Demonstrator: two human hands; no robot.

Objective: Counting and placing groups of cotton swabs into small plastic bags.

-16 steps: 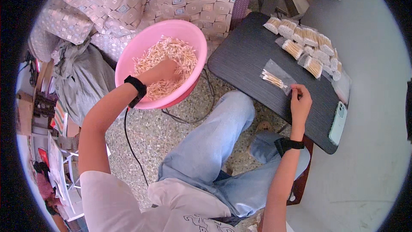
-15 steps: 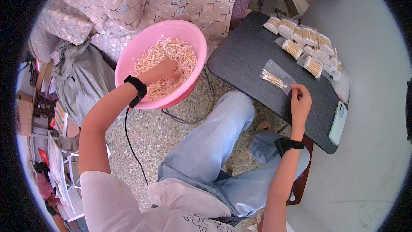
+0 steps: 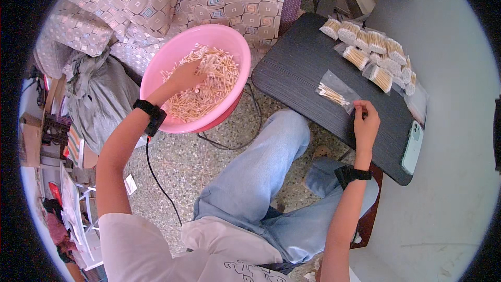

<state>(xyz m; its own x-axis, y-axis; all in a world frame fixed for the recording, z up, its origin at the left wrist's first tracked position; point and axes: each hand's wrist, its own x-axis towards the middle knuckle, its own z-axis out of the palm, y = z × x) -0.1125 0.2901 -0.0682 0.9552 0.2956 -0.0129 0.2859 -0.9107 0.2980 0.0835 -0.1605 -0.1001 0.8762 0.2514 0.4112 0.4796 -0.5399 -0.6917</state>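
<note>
A pink basin (image 3: 151, 73) holds a heap of loose cotton swabs (image 3: 206, 94). My left hand (image 3: 185, 77) is over the heap, reaching into the swabs; its fingertips are partly hidden, so I cannot make out whether they grip any. On the dark folding table (image 3: 292, 57) lies a clear plastic bag (image 3: 330, 79) with several cotton swabs in it. Thumb and finger of my right hand (image 3: 367, 117) pinch the bag's near right corner against the tabletop.
Several filled swab packets (image 3: 378, 44) are grouped at the table's far right, with flat clear bags (image 3: 416, 105) beside them. A pale green phone (image 3: 412, 148) lies at the right edge. A grey sack (image 3: 99, 99) stands left of the basin; a black cable (image 3: 159, 183) crosses the floor.
My left hand has shifted back and to the left within the basin, uncovering swabs. My right hand and the bag remain in place.
</note>
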